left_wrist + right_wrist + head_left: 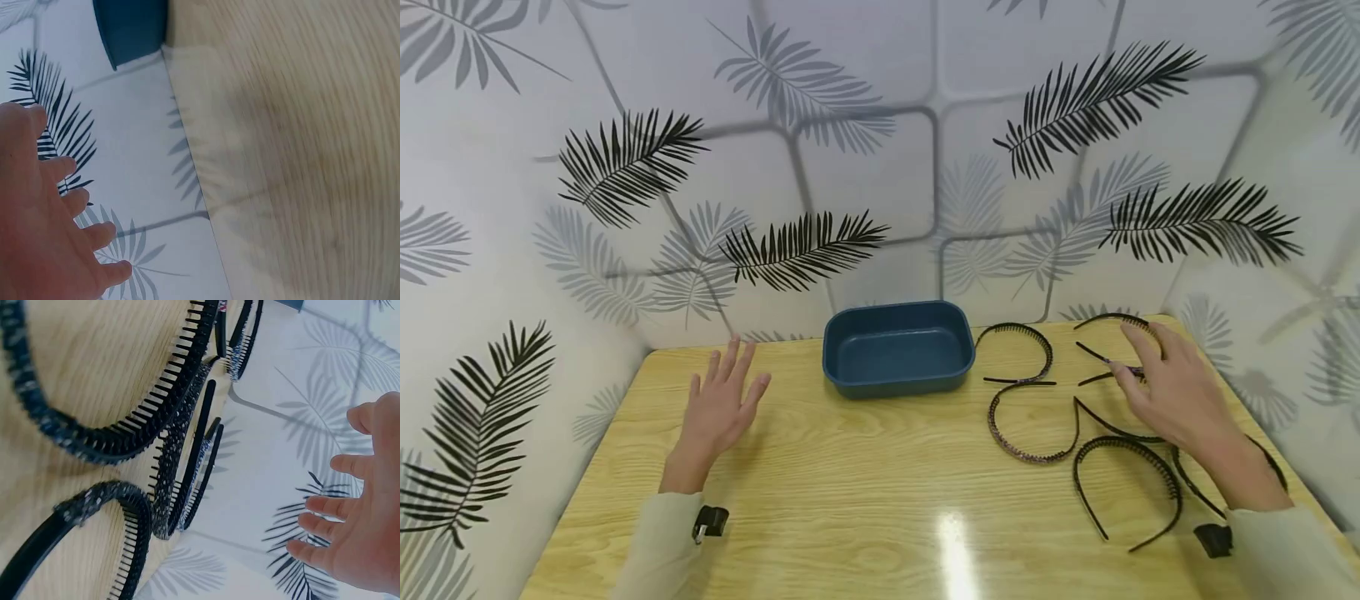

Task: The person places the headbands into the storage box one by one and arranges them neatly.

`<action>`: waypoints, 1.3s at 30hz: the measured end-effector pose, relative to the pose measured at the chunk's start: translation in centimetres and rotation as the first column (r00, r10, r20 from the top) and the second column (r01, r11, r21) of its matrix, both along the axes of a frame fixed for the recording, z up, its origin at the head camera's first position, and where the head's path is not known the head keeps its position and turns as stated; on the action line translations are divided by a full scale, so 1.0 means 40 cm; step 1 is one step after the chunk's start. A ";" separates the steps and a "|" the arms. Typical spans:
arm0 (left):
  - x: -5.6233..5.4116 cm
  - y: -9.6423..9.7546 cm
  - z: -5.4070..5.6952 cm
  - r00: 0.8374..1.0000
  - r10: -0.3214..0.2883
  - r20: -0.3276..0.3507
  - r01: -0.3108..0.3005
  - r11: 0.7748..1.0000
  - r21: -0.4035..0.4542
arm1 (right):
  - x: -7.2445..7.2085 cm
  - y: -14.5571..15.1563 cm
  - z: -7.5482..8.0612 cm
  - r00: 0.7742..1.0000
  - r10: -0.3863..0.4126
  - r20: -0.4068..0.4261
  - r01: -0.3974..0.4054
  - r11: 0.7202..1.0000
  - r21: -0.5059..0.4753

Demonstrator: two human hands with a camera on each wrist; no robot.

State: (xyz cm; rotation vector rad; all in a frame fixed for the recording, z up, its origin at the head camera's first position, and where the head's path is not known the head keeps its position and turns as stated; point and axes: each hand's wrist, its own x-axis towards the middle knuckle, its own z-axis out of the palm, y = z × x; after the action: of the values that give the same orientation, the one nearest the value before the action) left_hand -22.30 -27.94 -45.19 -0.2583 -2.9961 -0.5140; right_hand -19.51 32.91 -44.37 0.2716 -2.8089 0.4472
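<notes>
Several black toothed headbands [1126, 442], some with glittery bands, lie on the right side of the wooden table [850, 475]. My right hand [1180, 392] hovers over the farther ones, fingers spread and holding nothing. In the right wrist view a glittery headband [165, 487] shows up close, apart from the fingers. My left hand [721, 408] is above the left side of the table with its fingers extended, holding nothing. Between the hands, at the back, stands a dark blue rectangular bin [898, 387]; no headband shows inside it.
A wall [880, 183] with a leaf pattern closes off the back and both sides of the table. Two headbands [1048, 354] lie just right of the bin. Dark straps [710, 522] sit at both wrists.
</notes>
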 end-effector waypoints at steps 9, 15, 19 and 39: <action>0.010 0.057 -0.026 0.998 -0.051 -0.047 0.058 0.981 0.183 | 0.074 0.022 0.008 0.998 0.006 -0.058 -0.015 0.989 -0.150; 0.007 0.101 -0.049 0.992 -0.102 -0.079 0.123 0.936 0.330 | 0.116 0.030 0.003 0.997 0.009 -0.081 -0.031 0.963 -0.269; 0.003 0.127 -0.062 0.986 -0.135 -0.098 0.164 0.900 0.404 | 0.147 0.038 -0.006 0.997 -0.020 -0.079 -0.006 0.952 -0.307; -0.058 0.224 -0.118 0.970 -0.237 -0.054 0.229 0.815 0.532 | 0.230 0.179 -0.074 0.984 -0.175 -0.019 0.158 0.928 -0.338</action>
State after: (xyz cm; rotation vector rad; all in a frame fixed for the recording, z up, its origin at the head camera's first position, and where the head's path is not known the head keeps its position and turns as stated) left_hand -24.62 -18.98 -49.91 -0.5727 -2.6909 -1.3481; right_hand -10.32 40.08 -47.31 -0.0294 -2.6199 0.8519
